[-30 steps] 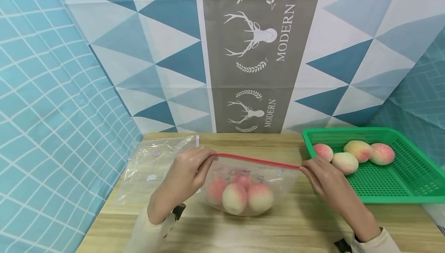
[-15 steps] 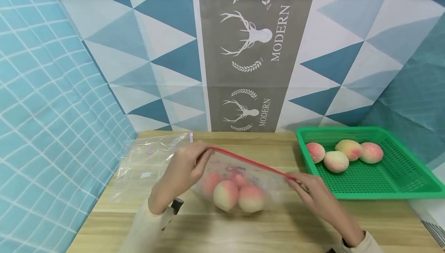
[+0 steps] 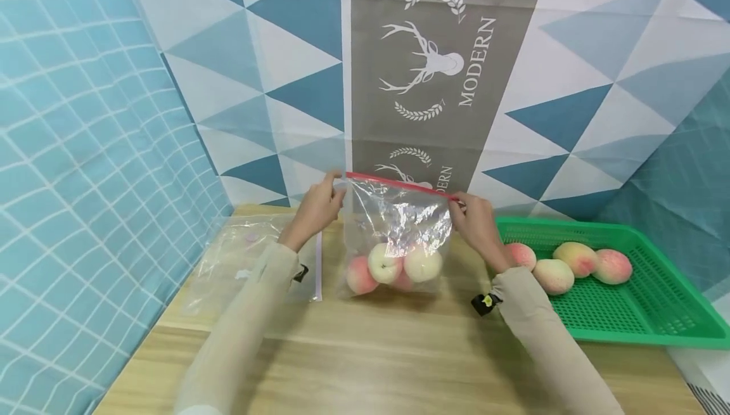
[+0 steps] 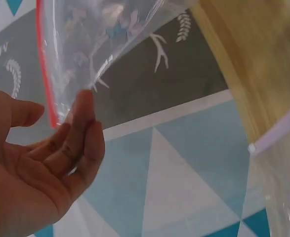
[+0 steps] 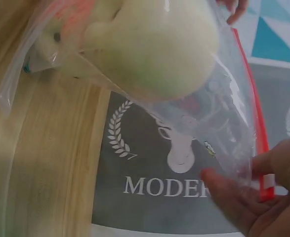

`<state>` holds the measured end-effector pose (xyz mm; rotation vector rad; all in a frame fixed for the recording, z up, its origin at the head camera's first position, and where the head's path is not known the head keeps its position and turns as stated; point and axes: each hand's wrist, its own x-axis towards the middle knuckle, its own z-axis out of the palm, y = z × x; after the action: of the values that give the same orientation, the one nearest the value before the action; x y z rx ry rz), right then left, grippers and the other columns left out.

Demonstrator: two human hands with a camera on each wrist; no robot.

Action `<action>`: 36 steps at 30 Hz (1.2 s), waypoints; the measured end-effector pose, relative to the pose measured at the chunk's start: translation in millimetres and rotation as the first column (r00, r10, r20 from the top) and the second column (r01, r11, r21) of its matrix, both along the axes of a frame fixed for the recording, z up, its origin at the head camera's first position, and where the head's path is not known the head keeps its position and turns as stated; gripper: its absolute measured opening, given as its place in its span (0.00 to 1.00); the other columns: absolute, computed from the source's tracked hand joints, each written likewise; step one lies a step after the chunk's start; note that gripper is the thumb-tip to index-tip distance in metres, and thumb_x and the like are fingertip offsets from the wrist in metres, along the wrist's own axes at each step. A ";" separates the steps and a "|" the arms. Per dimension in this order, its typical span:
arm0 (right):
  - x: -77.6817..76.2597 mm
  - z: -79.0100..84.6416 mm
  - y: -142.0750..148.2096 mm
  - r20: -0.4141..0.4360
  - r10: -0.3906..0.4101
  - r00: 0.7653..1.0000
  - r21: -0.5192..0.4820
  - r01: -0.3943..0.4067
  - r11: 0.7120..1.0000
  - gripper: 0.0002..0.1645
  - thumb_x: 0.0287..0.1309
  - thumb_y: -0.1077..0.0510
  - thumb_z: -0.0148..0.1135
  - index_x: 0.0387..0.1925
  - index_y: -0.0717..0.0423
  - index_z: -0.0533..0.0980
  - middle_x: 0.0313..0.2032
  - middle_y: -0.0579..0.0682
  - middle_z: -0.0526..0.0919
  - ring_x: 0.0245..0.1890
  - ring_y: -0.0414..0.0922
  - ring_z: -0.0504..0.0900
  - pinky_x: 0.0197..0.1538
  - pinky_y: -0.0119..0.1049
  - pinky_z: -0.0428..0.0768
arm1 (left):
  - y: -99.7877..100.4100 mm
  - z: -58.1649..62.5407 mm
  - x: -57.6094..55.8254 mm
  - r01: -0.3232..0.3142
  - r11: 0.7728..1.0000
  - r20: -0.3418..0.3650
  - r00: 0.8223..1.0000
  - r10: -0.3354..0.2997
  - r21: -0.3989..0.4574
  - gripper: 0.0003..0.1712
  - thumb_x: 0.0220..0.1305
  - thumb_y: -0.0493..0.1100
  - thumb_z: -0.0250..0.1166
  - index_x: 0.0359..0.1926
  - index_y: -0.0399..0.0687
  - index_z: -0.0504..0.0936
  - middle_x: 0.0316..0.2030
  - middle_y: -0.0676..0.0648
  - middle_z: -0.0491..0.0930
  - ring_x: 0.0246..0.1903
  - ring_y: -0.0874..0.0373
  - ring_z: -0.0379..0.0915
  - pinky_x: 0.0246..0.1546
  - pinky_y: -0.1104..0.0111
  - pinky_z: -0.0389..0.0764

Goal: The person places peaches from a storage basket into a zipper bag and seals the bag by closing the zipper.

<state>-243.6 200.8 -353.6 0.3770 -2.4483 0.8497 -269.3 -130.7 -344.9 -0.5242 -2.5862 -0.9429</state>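
Observation:
A clear zip bag point(image 3: 399, 218) with a red top strip point(image 3: 393, 182) is held upright, several peaches point(image 3: 384, 264) gathered in its bottom close over the wooden table. My right hand point(image 3: 476, 222) pinches the strip's right end; in the right wrist view, thumb and fingers point(image 5: 224, 190) meet around that corner, and a pale peach point(image 5: 154, 49) shows large through the plastic. At the opposite top corner is my left hand point(image 3: 316, 209). Its fingers point(image 4: 83, 106) are loosely bent beside the strip's end in the left wrist view, with the thumb apart from them.
On the right stands a green basket point(image 3: 604, 334) with several more peaches point(image 3: 578, 260) toward its far left. A second clear bag point(image 3: 245, 263), flat with a pale lilac strip, lies on the table point(image 3: 365, 358) at left. Patterned cloth point(image 3: 308, 85) hangs behind.
Both hands have raised the bag's top and moved it away from me, so it turned from lying slanted to upright. The peaches shifted to its bottom. The left fingers have loosened from the corner.

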 end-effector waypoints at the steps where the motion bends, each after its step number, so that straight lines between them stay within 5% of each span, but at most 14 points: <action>1: -6.0 -3.8 -1.8 0.014 -0.019 1.000 0.012 0.019 1.000 0.12 0.59 0.60 0.50 0.36 0.60 0.79 0.31 0.58 0.83 0.25 0.49 0.81 0.27 0.41 0.77 | -2.6 -6.2 4.6 -0.021 0.999 0.008 1.000 0.021 -0.041 0.22 0.66 0.46 0.49 0.58 0.45 0.63 0.16 0.52 0.73 0.09 0.60 0.67 0.09 0.69 0.68; 7: -34.1 -27.8 5.9 0.182 -0.068 0.981 0.114 0.048 0.992 0.14 0.59 0.57 0.49 0.34 0.62 0.78 0.20 0.55 0.79 0.13 0.45 0.73 0.16 0.38 0.68 | -17.8 -43.5 46.2 -0.056 0.954 0.044 0.996 0.072 -0.293 0.14 0.61 0.45 0.54 0.43 0.41 0.74 0.22 0.50 0.76 0.17 0.60 0.71 0.17 0.68 0.71; 13: -38.4 -50.5 26.5 0.305 -0.118 0.945 0.175 0.066 0.982 0.11 0.55 0.59 0.47 0.26 0.61 0.74 0.14 0.52 0.69 0.11 0.44 0.65 0.12 0.36 0.62 | -30.1 -83.0 62.5 -0.011 0.889 0.187 0.976 0.109 -0.458 0.15 0.60 0.52 0.56 0.34 0.44 0.75 0.28 0.48 0.76 0.26 0.55 0.73 0.24 0.64 0.73; 18: -25.4 -49.4 16.1 0.311 -0.154 0.938 0.270 0.069 0.960 0.11 0.54 0.58 0.47 0.22 0.58 0.71 0.16 0.53 0.70 0.15 0.47 0.67 0.15 0.38 0.62 | -40.1 -103.0 68.9 0.020 0.915 0.384 0.911 0.149 -0.402 0.18 0.60 0.57 0.55 0.27 0.47 0.71 0.20 0.49 0.71 0.18 0.57 0.67 0.17 0.66 0.68; 21: -10.8 -45.9 0.8 0.269 -0.151 0.951 0.314 0.061 0.947 0.12 0.55 0.57 0.48 0.31 0.60 0.75 0.24 0.59 0.77 0.20 0.52 0.72 0.18 0.41 0.65 | -48.2 -111.1 73.5 -0.001 0.921 0.425 0.887 0.181 -0.389 0.19 0.58 0.58 0.56 0.25 0.47 0.70 0.18 0.49 0.70 0.16 0.57 0.67 0.16 0.67 0.67; 30: 71.9 -48.9 -16.2 0.205 -0.159 0.966 0.237 0.108 0.966 0.20 0.57 0.51 0.53 0.48 0.59 0.73 0.36 0.61 0.79 0.32 0.56 0.79 0.26 0.49 0.73 | -47.0 -113.8 85.3 0.002 0.866 0.340 0.920 0.194 -0.500 0.13 0.57 0.46 0.56 0.18 0.49 0.71 0.14 0.51 0.69 0.14 0.56 0.64 0.17 0.65 0.66; 36: 117.7 -56.7 -22.4 0.184 -0.048 0.982 0.177 0.015 0.984 0.16 0.53 0.52 0.59 0.43 0.54 0.76 0.35 0.52 0.82 0.33 0.46 0.80 0.31 0.42 0.77 | -57.4 -114.4 94.0 0.005 0.912 0.363 0.918 0.158 -0.410 0.12 0.59 0.41 0.54 0.19 0.47 0.71 0.12 0.52 0.69 0.10 0.59 0.65 0.13 0.68 0.67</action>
<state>-125.9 178.4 -410.3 0.3331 -2.7069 0.6856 -175.3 -188.0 -459.3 -0.3530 -3.1664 -0.5180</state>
